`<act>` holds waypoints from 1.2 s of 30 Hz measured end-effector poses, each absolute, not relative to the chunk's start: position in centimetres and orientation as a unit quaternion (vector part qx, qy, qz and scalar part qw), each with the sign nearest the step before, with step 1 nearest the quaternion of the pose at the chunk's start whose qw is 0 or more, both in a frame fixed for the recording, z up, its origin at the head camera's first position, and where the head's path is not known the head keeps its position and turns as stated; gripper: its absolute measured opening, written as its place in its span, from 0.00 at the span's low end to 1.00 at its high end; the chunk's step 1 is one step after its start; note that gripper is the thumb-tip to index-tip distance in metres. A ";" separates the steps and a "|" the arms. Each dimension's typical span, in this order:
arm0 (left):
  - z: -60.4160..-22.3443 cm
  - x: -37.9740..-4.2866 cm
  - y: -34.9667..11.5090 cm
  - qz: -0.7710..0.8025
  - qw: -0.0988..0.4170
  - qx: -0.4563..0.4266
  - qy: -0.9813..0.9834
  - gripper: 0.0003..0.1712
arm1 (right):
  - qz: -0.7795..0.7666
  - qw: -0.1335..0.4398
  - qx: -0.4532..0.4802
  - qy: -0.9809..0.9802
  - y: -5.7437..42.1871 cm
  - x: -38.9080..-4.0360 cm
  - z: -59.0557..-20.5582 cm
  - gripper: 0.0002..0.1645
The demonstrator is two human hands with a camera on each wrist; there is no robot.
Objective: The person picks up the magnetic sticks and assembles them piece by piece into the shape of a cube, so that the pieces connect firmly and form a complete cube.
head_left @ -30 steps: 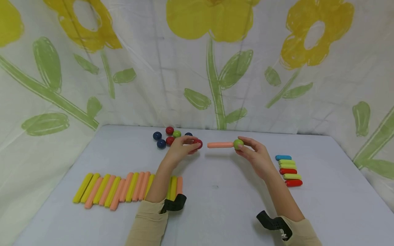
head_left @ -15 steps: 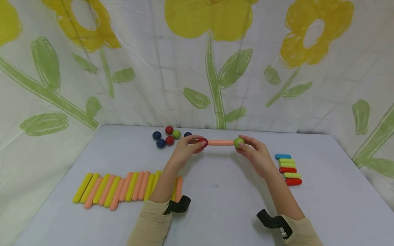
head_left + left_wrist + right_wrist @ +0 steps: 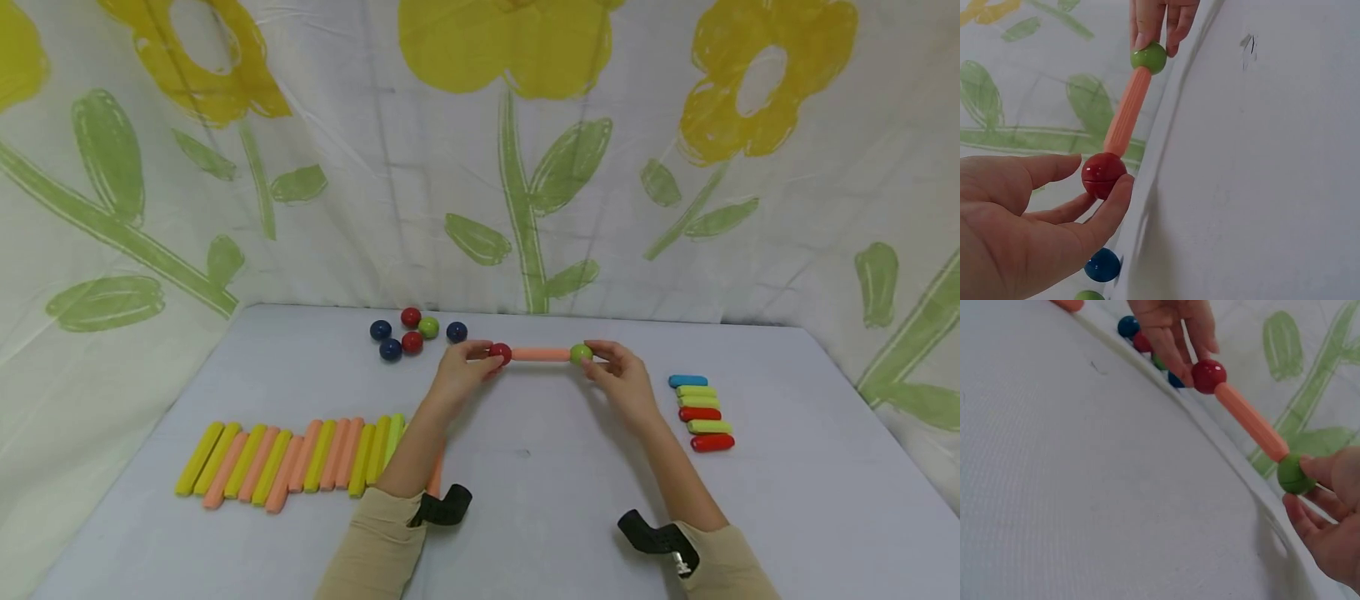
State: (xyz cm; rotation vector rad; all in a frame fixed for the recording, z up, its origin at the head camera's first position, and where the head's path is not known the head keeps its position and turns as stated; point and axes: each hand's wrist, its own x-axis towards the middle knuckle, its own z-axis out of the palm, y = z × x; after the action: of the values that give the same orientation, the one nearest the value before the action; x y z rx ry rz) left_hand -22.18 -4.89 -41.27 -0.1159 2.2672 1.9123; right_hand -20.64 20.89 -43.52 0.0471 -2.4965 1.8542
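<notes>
An orange ridged stick joins a red ball at its left end to a light green ball at its right end. My left hand holds the red ball between its fingers; in the left wrist view, one fingertip lies on the ball's near side while another finger stands off it. At the other end, my right hand pinches the green ball with thumb and fingers. The stick runs level between both hands, low over the far part of the table in the head view.
Several loose balls in blue, red and green lie behind my left hand. A row of yellow and orange sticks sits at the left, partly hidden by my left forearm. Short coloured sticks line the right side of the white table.
My left hand has moved right, bringing the red ball from a gap onto the orange stick's free end. Both hands have since come slightly down with the joined piece.
</notes>
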 end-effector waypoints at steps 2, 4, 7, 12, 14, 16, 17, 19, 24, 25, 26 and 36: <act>-41.5 -22.2 -5.0 0.639 0.092 -0.036 0.763 0.25 | 0.586 0.014 0.014 -0.810 20.9 -20.7 -43.9 0.26; -41.6 -22.3 -5.0 0.643 0.101 -0.035 0.758 0.25 | 0.579 0.012 0.011 -0.815 20.9 -20.8 -44.3 0.26; -41.8 -22.4 -5.1 0.655 0.116 -0.034 0.746 0.26 | 0.568 0.011 0.008 -0.823 20.9 -20.8 -44.8 0.25; -42.0 -22.5 -5.4 0.661 0.133 -0.039 0.738 0.26 | 0.554 0.012 0.007 -0.832 20.9 -20.8 -45.1 0.24; -41.9 -22.4 -5.5 0.660 0.133 -0.039 0.738 0.26 | 0.551 0.014 0.011 -0.834 20.9 -20.8 -45.1 0.25; -41.9 -22.4 -5.7 0.661 0.134 -0.040 0.737 0.26 | 0.548 0.016 0.015 -0.836 20.8 -20.7 -45.0 0.25; -41.8 -22.3 -5.8 0.660 0.136 -0.042 0.738 0.27 | 0.549 0.016 0.016 -0.835 20.8 -20.7 -45.0 0.25; -41.5 -22.1 -6.2 0.652 0.142 -0.042 0.744 0.27 | 0.550 0.018 0.019 -0.835 20.9 -20.6 -45.1 0.26; -39.9 -21.4 -7.9 0.631 0.148 -0.042 0.760 0.27 | 0.549 0.023 0.019 -0.836 20.9 -20.7 -45.4 0.25; -39.5 -21.2 -8.3 0.627 0.146 -0.037 0.765 0.27 | 0.548 0.024 0.017 -0.836 20.9 -20.7 -45.5 0.24; -39.1 -21.0 -8.7 0.624 0.146 -0.032 0.767 0.27 | 0.546 0.023 0.017 -0.837 20.9 -20.8 -45.6 0.24; -36.0 -17.6 -12.9 0.552 0.148 0.054 0.819 0.28 | 0.544 0.012 0.006 -0.839 21.0 -20.7 -45.7 0.25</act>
State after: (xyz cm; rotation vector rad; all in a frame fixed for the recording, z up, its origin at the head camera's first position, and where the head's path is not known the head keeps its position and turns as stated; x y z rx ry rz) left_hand -17.55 -12.91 -35.96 0.1563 2.3541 1.5873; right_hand -20.74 20.95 -45.75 0.0185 -2.6169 1.6949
